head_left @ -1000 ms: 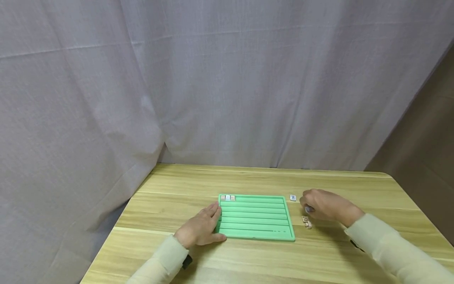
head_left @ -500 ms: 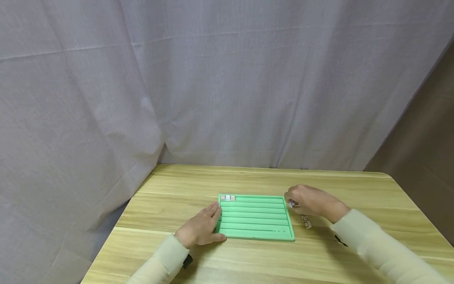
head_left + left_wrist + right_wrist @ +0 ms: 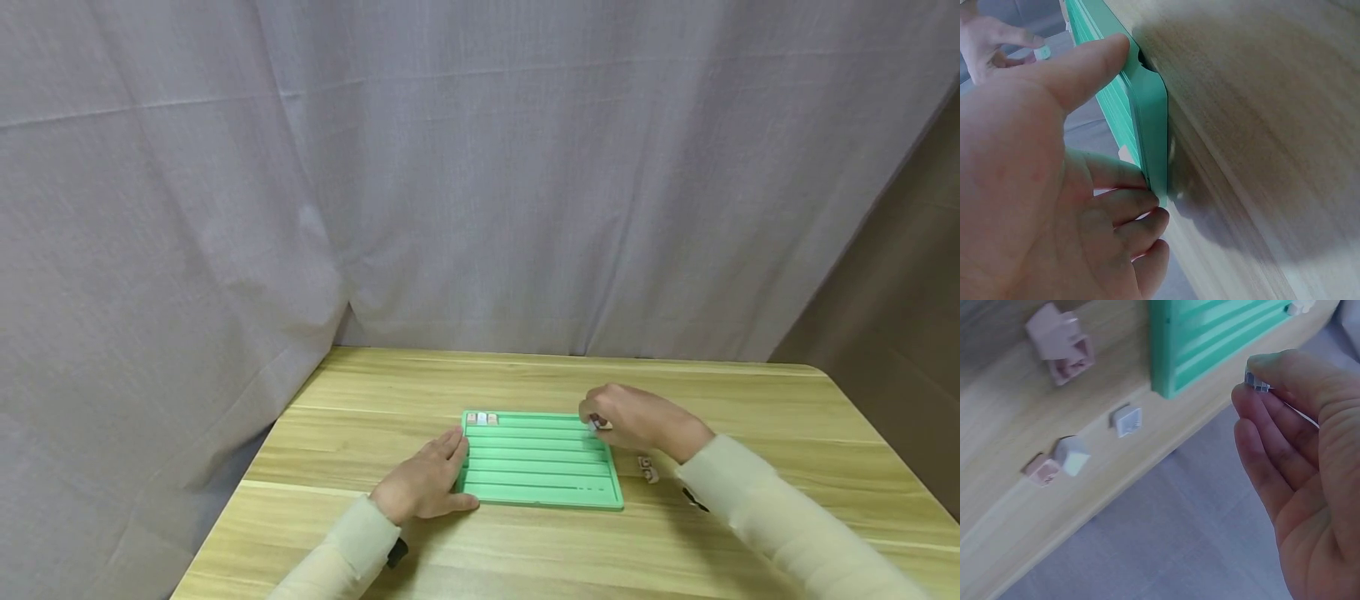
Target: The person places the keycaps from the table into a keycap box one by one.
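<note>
My right hand (image 3: 637, 417) pinches a small pale keycap (image 3: 1257, 381) between thumb and fingertip, over the right end of a ridged green tray (image 3: 536, 502). My left hand (image 3: 423, 483) rests against the tray's left side, thumb at the near corner and fingers along the edge. Three keycaps (image 3: 482, 418), white between two beige, sit side by side at the left end of the tray's far row. Two pinkish keycaps (image 3: 647, 471) lie together on the table right of the tray.
In the right wrist view, a white keycap (image 3: 1127, 420) lies upturned beside the tray, with another white keycap (image 3: 1072, 455) and a pink one (image 3: 1042, 470) farther off. The wooden table (image 3: 360, 392) backs onto a grey curtain (image 3: 480, 208).
My right hand has moved left from the loose keycaps to over the tray's right end, carrying the pale keycap. My left hand has stayed against the tray.
</note>
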Motion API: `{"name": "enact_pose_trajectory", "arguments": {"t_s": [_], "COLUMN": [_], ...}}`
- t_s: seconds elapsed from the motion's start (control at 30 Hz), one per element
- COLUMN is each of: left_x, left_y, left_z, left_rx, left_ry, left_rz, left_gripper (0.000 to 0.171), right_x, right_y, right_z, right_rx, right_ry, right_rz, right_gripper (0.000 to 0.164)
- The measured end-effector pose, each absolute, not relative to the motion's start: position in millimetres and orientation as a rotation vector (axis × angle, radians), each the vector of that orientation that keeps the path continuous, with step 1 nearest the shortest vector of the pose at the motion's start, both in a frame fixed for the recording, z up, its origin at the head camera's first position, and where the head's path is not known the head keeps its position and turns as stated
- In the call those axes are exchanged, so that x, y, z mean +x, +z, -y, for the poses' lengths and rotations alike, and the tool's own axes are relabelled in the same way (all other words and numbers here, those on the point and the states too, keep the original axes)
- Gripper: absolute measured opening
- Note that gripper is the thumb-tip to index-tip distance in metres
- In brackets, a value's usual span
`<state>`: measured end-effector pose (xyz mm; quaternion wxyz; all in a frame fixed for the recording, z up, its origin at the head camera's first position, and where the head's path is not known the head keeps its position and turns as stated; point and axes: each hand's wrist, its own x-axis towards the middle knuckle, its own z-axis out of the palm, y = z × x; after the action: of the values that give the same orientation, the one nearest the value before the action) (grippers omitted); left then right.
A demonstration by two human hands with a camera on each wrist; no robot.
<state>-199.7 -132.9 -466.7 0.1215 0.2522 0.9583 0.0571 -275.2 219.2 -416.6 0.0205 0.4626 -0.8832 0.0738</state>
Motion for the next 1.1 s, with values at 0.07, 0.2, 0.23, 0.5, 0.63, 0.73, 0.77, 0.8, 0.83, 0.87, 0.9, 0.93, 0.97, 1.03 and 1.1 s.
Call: {"name": "enact_pose_trajectory", "arguments": {"t_s": [0.07,0.2,0.23,0.5,0.63,0.73,0.77,0.8,0.83,0.87,0.9,0.93,0.97,1.03,1.1], "left_x": [-199.8,-200.1,-200.1,-199.7,-199.7,-200.0,-200.0,-200.0,-200.0,-200.1,-200.1,-200.1,-200.1,-200.3,-200.5], "left_y": [-467.0,-467.3,-467.4,-468.2,-468.0,-467.7,-467.5,-467.4,-467.4,-467.3,-467.3,-467.3,-467.5,-467.7,-468.0], "left_z": [133.1,133.2,133.2,132.9,133.3,133.2,133.2,133.1,133.0,133.0,132.9,132.9,132.8,132.8,132.7], "left_rx": [0.734,0.73,0.731,0.741,0.737,0.736,0.736,0.736,0.737,0.736,0.736,0.736,0.736,0.736,0.738], "left_ry": [0.163,0.166,0.165,0.141,0.148,0.155,0.156,0.156,0.155,0.154,0.153,0.152,0.151,0.152,0.156], "left_rz": [-2.796,-2.792,-2.794,-2.803,-2.802,-2.801,-2.801,-2.801,-2.801,-2.801,-2.8,-2.799,-2.799,-2.799,-2.799], "left_gripper": [0.095,0.095,0.095,0.095,0.095,0.095,0.095,0.095,0.095,0.095,0.095,0.096,0.096,0.096,0.096], "right_x": [-276.2,-278.7,-279.4,-283.1,-284.0,-285.5,-286.4,-287.0,-287.9,-288.3,-288.7,-289.4,-289.7,-290.9,-292.3], "right_y": [-413.7,-407.0,-405.8,-400.6,-398.8,-398.3,-398.5,-398.4,-398.3,-398.3,-398.4,-398.5,-398.8,-400.0,-401.5], "right_z": [-214.1,-203.0,-200.3,-182.2,-175.7,-171.8,-170.7,-169.7,-168.7,-167.8,-166.9,-166.1,-165.5,-164.3,-163.2], "right_rx": [1.427,1.421,1.424,1.498,1.495,1.466,1.454,1.443,1.438,1.43,1.422,1.416,1.412,1.403,1.401], "right_ry": [0.242,0.263,0.265,0.304,0.305,0.319,0.323,0.323,0.324,0.318,0.311,0.305,0.305,0.302,0.313], "right_rz": [2.745,2.74,2.735,2.651,2.661,2.691,2.701,2.707,2.713,2.717,2.719,2.721,2.721,2.719,2.711], "right_gripper": [0.018,0.02,0.021,0.019,0.018,0.017,0.017,0.017,0.016,0.016,0.016,0.016,0.016,0.015,0.014]}}
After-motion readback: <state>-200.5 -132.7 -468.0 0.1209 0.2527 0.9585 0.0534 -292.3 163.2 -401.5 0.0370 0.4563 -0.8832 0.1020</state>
